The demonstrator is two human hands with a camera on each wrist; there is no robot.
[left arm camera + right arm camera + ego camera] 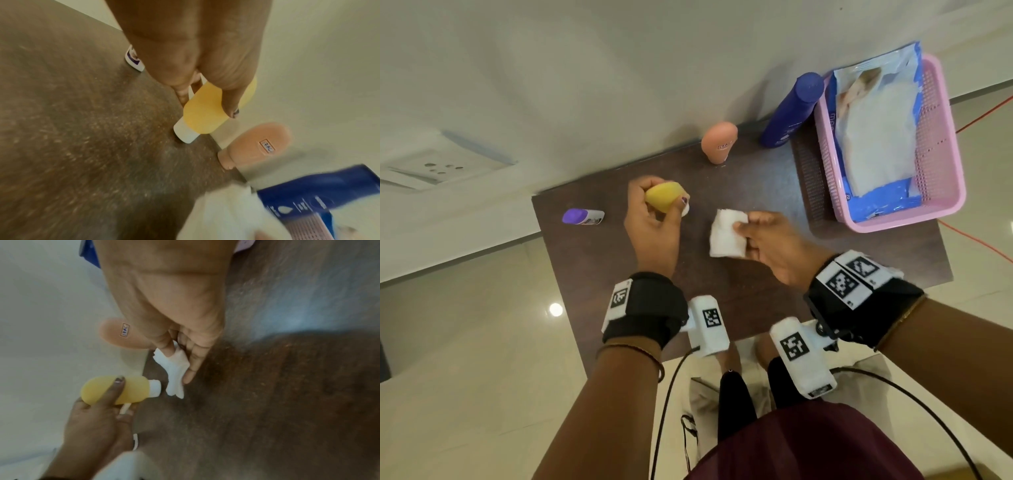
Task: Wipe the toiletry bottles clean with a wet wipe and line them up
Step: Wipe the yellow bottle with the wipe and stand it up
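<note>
My left hand (654, 212) grips a small yellow bottle (664, 197) with a white cap (185, 134), held cap-down just above the dark table (756, 192). To its right, my right hand (763, 240) pinches a folded white wet wipe (727, 238), a short gap from the bottle's cap (155, 388). A peach bottle (719, 142) stands cap-down at the table's far edge. A tall blue bottle (792, 111) stands right of it. A small purple-capped bottle (582, 216) stands at the left end.
A pink plastic basket (941, 144) at the table's right end holds a blue and white wet-wipe pack (876, 130). A white wall rises right behind the table. Cables hang from my wrist cameras near the table's front edge.
</note>
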